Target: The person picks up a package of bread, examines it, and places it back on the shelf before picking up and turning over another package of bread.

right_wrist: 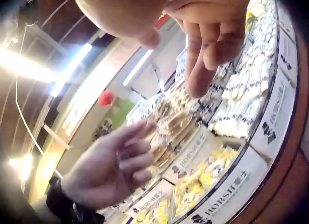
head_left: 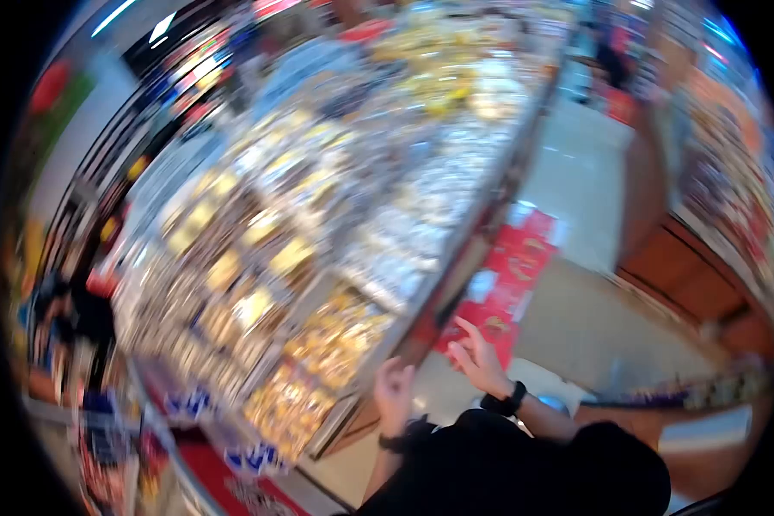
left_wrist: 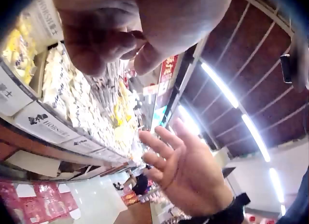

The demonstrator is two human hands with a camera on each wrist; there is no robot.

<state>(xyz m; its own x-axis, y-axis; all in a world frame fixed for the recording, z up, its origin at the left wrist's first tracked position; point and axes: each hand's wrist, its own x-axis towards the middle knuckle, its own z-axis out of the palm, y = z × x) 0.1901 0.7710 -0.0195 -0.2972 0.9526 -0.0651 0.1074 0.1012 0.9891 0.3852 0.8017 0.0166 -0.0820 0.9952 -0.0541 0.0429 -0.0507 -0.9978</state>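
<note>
Yellow-and-white plastic packets (right_wrist: 203,180), glossy and crinkled, lie heaped in the near bins of the brown-edged counter (right_wrist: 277,190), at 10 o'clock from the left hand (head_left: 394,396) in the head view. That hand hangs loosely curled in the air, thumb near its fingertips; the right hand (head_left: 482,361), at 2 o'clock from it, has its fingers loosely spread. White packets (right_wrist: 244,96) with dark print sit at 2 o'clock in the right wrist view. White label panels (right_wrist: 232,197) read "HORSH豪士" beside a dark figure logo; their smaller lettering is too blurred to read.
</note>
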